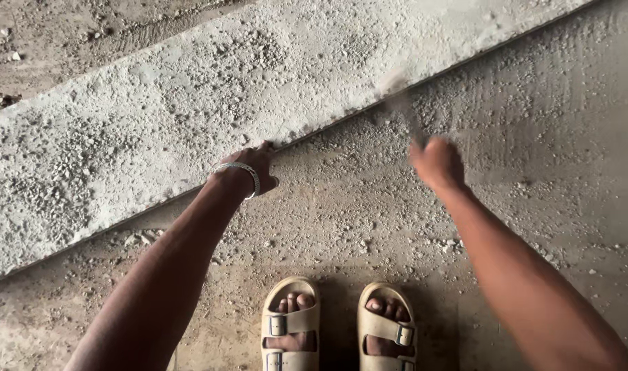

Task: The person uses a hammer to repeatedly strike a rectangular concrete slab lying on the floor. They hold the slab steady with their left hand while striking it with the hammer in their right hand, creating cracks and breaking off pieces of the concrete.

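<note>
Concrete slab (211,103) edge under left hand (253,167); right hand (436,163) grips blurred tool (400,103)

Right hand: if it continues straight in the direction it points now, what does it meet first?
The right hand grips a blurred tool aimed up the picture. Straight on, it would probably first meet the lower edge of the rough concrete slab, near where the tool's head is. Motion blur leaves the tool's kind and height uncertain.

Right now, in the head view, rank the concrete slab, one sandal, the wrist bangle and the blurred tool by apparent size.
1. Concrete slab, by far the largest.
2. Left sandal.
3. Blurred tool in the right hand; motion blur makes its extent unsure.
4. Bangle on the left hand.
</note>
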